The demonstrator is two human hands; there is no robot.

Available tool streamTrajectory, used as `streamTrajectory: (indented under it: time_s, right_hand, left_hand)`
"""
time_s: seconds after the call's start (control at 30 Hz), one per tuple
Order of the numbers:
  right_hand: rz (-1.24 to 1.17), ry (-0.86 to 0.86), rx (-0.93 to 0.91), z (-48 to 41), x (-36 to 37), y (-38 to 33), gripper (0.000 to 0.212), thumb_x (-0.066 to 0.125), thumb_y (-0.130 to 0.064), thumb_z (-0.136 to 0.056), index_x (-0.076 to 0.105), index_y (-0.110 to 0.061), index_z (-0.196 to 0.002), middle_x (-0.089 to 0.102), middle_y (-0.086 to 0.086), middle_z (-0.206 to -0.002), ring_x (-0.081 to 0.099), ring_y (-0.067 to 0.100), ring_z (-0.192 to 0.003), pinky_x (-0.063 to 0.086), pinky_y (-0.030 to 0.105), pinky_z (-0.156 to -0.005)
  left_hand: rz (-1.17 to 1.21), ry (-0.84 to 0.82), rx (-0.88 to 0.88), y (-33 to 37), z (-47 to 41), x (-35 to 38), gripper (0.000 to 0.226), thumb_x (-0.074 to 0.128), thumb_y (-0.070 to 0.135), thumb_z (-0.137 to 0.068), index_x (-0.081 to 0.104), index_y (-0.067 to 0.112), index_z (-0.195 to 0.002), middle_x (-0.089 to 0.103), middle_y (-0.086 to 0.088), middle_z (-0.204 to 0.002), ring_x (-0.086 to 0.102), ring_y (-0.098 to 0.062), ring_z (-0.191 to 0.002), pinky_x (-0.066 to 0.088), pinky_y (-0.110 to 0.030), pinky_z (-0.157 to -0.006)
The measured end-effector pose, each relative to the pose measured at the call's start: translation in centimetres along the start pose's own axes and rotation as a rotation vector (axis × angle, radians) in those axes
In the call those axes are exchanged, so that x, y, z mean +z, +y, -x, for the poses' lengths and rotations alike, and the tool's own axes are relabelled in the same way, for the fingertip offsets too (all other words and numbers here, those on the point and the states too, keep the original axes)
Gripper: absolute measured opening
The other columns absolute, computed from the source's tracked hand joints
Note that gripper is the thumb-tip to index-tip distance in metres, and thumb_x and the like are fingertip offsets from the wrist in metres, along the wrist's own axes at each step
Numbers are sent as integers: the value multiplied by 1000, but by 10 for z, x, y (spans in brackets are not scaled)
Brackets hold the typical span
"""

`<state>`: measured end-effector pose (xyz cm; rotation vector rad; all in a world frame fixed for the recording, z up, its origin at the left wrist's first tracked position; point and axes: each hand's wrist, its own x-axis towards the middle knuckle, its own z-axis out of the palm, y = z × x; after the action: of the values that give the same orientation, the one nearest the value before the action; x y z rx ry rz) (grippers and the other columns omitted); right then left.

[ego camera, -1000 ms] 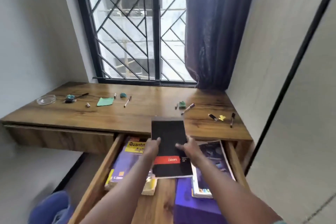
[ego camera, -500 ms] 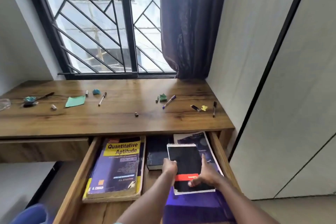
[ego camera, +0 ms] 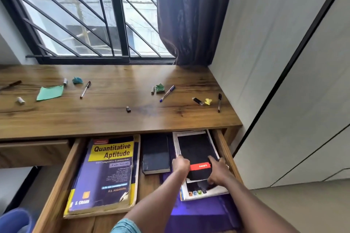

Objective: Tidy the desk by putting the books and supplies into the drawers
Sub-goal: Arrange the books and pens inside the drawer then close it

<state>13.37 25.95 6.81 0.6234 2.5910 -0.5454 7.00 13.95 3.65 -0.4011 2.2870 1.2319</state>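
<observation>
Wooden table under the barred window carries scattered pens, caps and paper scraps, with its right drawer pulled open below. Inside lie a "Quantitative Aptitude" book at left, a dark book mid-drawer, and a black notepad atop a magazine at right. Both hands, left and right, grip the notepad's near end.

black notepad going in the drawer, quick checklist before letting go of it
1. Black notepad inside the open drawer, lying on the magazine: ok.
2. Left hand and right hand both on it: ok.
3. Notepad lying fully flat: cannot tell.
4. Clear of the small dark book beside it: ok.
5. Desk cleared: not ok, pens, caps and paper scraps remain, such as the blue pen.
</observation>
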Motion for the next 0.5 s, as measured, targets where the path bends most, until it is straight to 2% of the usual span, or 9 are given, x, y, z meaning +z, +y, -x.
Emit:
streamTrajectory:
  time_s: [0.17,0.3,0.37,0.43,0.5]
  right_hand:
    - [103,11,27,-2,9,2,88,67,-14,-81,14,-25,-150,16,18,-147,34,34,-133,37,33,-107]
    - [135,29,51,2,17,-1,81,58,-8,-86,12,-24,-151,15,19,-147,29,35,-135,36,36,-106]
    - [138,23,91,1,21,-5,80,56,-6,-87,11,-25,-150,12,18,-147,25,35,-136,35,38,-106]
    - [139,52,118,-3,18,-9,72,55,-6,-87,20,-21,-147,16,18,-145,24,34,-135,35,38,-106]
    - [131,134,107,-10,8,-17,49,51,-7,-90,40,-14,-137,29,15,-140,33,32,-130,39,35,-101]
  left_hand:
    - [-160,-4,-37,1,6,10,39,39,5,-92,53,2,-129,46,-17,-137,46,-32,-128,41,-37,-104]
    - [-262,39,3,-1,11,19,44,38,3,-94,39,3,-138,36,-16,-141,38,-31,-132,41,-39,-104]
    - [-282,61,22,0,16,21,43,40,2,-95,40,3,-137,32,-14,-142,35,-30,-132,41,-37,-104]
    - [-276,95,62,3,19,18,38,43,1,-93,44,5,-131,29,-11,-142,34,-29,-130,41,-36,-103]
    - [-255,132,142,9,18,10,38,44,2,-92,47,8,-129,29,-10,-141,33,-28,-129,40,-36,-104]
